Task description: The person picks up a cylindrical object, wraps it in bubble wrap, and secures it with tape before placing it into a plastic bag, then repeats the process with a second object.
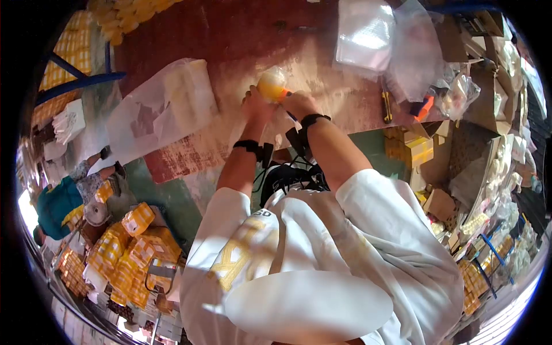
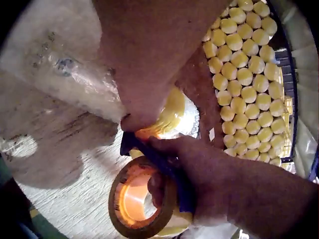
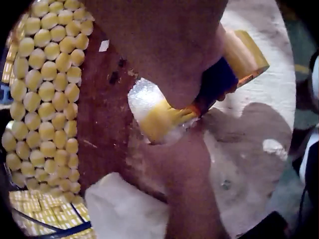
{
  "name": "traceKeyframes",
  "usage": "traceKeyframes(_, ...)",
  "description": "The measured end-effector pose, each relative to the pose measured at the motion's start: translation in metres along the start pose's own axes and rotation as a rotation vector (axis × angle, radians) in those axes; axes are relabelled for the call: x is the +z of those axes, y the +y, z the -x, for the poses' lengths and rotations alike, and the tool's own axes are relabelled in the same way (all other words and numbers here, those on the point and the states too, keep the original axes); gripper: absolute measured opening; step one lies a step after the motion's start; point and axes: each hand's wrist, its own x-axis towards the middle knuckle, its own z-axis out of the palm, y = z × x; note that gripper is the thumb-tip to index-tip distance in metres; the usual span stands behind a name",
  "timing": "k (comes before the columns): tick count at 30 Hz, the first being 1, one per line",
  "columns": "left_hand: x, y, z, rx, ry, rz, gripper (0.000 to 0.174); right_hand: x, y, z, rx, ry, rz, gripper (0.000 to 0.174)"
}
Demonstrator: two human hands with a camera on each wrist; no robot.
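Note:
A bubble-wrapped package with yellow tape across it lies on the worn red table in front of me. My left hand grips the near left side of the package. In my right hand is a dark blue tape dispenser with orange parts. It carries a wide roll of tape, whose open core shows in the left wrist view. The dispenser's front end is right at the taped side of the package, and both hands nearly meet there. Fingers partly hide the package.
A large plastic sheet covers the table's left part. Clear bags, a yellow cutter and an orange-and-blue dispenser lie right. Stacked yellow-ended rolls stand beyond. A person in green is near taped parcels.

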Motion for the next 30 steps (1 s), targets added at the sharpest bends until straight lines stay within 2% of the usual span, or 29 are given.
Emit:
traceKeyframes(1,-0.003,-0.003,-0.002,-0.018,-0.017,0.048,0.08,-0.009,-0.005,0.007,0.242,0.099,-0.09,0.051)
traceKeyframes(3,0.001,-0.016,-0.01,-0.061,-0.063,0.167,0.08,-0.006,-0.01,0.005,0.198,0.006,-0.077,0.054)
traceKeyframes(4,0.02,-0.033,-0.019,-0.073,-0.115,0.291,0.079,-0.02,0.005,-0.004,0.194,-0.013,-0.051,0.056)
traceKeyframes(5,0.047,-0.055,-0.037,-0.08,-0.173,0.429,0.078,-0.041,-0.004,0.003,0.237,0.057,-0.005,0.061)
traceKeyframes(7,0.081,-0.081,-0.057,0.007,-0.147,0.584,0.077,-0.08,-0.006,0.011,0.215,-0.05,-0.13,0.066)
traceKeyframes(9,0.035,-0.044,-0.06,0.154,-0.064,0.523,0.071,-0.096,0.012,-0.003,0.161,-0.146,-0.254,0.079)
traceKeyframes(10,-0.016,-0.003,-0.051,0.08,-0.201,0.46,0.07,-0.101,0.02,0.0,0.097,-0.137,-0.327,0.076)
traceKeyframes(12,-0.015,0.02,-0.066,0.113,-0.148,0.331,0.078,-0.096,0.039,0.005,0.002,-0.195,-0.52,0.066)
traceKeyframes(15,0.012,0.015,-0.064,0.163,0.083,0.125,0.087,-0.08,0.063,0.005,-0.119,-0.277,-0.612,0.06)
traceKeyframes(18,0.01,-0.014,-0.018,0.239,0.184,0.172,0.085,-0.081,0.044,0.024,-0.128,-0.325,-0.564,0.059)
traceKeyframes(19,0.007,-0.022,0.006,0.264,0.304,0.116,0.071,-0.087,0.027,0.032,-0.125,-0.324,-0.483,0.062)
traceKeyframes(22,0.025,-0.055,0.036,0.325,0.409,0.279,0.059,-0.086,-0.021,0.046,-0.155,-0.371,-0.33,0.067)
traceKeyframes(25,0.029,-0.06,0.049,0.261,0.368,0.37,0.052,-0.065,-0.054,0.04,-0.217,-0.411,-0.208,0.083)
traceKeyframes(26,0.029,-0.058,0.053,0.188,0.347,0.391,0.056,-0.062,-0.066,0.038,-0.221,-0.423,-0.168,0.089)
traceKeyframes(28,0.023,-0.051,0.057,0.041,0.308,0.428,0.065,-0.019,-0.056,0.004,-0.185,-0.36,-0.048,0.093)
traceKeyframes(30,0.008,-0.041,0.056,-0.047,0.424,0.276,0.075,-0.009,-0.059,-0.002,-0.129,-0.341,0.009,0.094)
